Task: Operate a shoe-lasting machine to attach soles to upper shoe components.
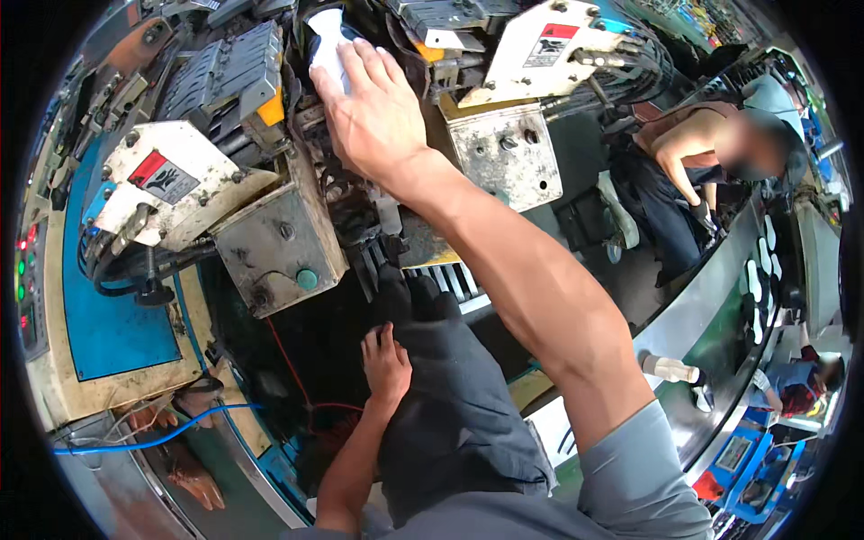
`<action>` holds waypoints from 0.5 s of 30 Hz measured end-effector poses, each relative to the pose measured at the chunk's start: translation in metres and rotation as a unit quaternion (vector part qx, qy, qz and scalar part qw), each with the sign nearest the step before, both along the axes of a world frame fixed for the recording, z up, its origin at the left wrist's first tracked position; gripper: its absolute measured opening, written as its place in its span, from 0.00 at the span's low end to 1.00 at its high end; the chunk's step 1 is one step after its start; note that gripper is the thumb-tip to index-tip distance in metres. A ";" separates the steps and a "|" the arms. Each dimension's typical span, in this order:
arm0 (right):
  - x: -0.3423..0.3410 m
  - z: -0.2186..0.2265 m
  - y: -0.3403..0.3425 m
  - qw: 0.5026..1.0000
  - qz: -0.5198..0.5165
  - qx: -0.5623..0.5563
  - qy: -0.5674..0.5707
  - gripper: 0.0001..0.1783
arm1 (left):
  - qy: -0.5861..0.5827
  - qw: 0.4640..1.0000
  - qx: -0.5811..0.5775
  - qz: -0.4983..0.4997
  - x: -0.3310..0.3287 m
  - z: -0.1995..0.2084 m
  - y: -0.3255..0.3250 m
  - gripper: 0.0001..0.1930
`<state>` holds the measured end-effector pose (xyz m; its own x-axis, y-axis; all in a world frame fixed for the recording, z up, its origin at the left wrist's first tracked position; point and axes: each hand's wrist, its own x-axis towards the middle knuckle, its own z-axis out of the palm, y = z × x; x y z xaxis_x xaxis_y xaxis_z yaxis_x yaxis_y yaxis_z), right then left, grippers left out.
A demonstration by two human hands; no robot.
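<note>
White shoe upper in the grimy machine, under the right hand.

The right hand lies flat, fingers spread, pressing on the shoe near the machine's top centre. The left hand, loosely curled and holding nothing, rests on the person's dark trouser knee below the machine.

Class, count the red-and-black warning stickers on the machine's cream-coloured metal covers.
2. One red-and-black warning sticker is on the left cream cover, left of the right hand; another sticker is on the upper-right cover. More may be hidden.
</note>
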<state>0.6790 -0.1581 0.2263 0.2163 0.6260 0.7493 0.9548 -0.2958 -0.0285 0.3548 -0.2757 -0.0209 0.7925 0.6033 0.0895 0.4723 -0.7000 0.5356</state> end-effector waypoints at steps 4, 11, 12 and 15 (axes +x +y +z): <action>0.001 0.002 0.006 1.000 0.009 0.004 0.005 0.26 | 0.000 1.000 0.020 0.005 0.003 -0.004 0.005 0.24; 0.004 0.026 0.005 1.000 0.018 0.011 -0.006 0.26 | 0.037 0.999 -0.006 -0.031 0.018 0.003 0.011 0.26; 0.004 0.030 0.005 1.000 0.021 0.013 -0.007 0.25 | 0.035 0.999 -0.007 -0.030 0.018 0.002 0.010 0.26; 0.002 0.040 0.007 0.999 0.025 0.032 -0.019 0.24 | 0.035 0.999 0.003 -0.029 0.015 -0.003 0.011 0.27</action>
